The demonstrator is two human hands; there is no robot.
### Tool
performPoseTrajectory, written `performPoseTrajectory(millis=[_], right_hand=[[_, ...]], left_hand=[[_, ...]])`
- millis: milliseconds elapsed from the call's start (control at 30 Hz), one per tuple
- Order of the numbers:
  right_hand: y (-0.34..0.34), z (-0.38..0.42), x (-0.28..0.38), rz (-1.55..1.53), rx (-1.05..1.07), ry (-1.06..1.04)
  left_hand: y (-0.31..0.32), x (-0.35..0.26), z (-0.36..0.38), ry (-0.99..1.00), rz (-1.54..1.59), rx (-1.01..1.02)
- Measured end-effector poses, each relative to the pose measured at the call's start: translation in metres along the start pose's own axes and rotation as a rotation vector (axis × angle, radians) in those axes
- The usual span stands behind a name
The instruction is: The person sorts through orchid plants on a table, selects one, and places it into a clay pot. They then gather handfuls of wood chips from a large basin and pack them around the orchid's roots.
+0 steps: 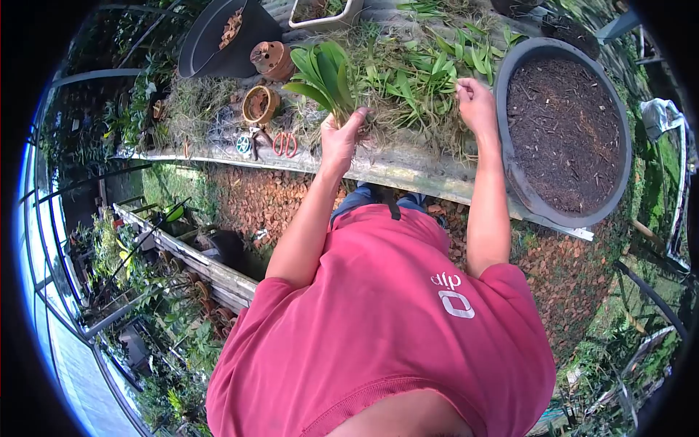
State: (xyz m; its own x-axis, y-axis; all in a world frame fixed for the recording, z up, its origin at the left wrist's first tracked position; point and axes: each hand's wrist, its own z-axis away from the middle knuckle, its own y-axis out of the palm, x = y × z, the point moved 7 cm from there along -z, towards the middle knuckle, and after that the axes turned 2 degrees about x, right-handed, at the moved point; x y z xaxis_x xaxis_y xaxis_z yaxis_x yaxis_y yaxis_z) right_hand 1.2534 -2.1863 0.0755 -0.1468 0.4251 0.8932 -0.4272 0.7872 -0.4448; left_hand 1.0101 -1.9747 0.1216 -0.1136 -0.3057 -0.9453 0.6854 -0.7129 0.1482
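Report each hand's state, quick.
Left hand: closed, holding a bunch of green leafy plants.
Right hand: closed in a pinch; whether it holds anything cannot be told.

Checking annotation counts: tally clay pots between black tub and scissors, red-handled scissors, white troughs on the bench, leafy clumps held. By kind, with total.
Clay pots: 2
Red-handled scissors: 1
White trough: 1
Leafy clump in left hand: 1
Total: 5
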Motion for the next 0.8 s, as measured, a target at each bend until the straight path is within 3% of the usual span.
performPoseTrajectory(millis=[100,233,433,633,800], right_hand=[[-0.014,-0.011,0.043,-0.304,0.116,-0.076],[-0.020,-0.014,0.097,-0.494,0.196,0.033],[0.016,-0.012,0.152,-0.939,0.209,-0.243],[0.101,0.005,0.191,-1.081,0.118,-0.358],[0.213,0.038,0.230,-1.090,0.250,-0.253]], left_hand=[[-0.018,-0.002,0.001,0.029,0.050,-0.054],[-0.037,-0.007,0.006,0.024,0.123,-0.104],[-0.065,-0.011,-0.008,-0.023,0.222,0.014],[-0.091,-0.048,-0.021,-0.130,0.429,0.256],[-0.167,-0.051,-0.052,-0.207,0.473,0.362]])
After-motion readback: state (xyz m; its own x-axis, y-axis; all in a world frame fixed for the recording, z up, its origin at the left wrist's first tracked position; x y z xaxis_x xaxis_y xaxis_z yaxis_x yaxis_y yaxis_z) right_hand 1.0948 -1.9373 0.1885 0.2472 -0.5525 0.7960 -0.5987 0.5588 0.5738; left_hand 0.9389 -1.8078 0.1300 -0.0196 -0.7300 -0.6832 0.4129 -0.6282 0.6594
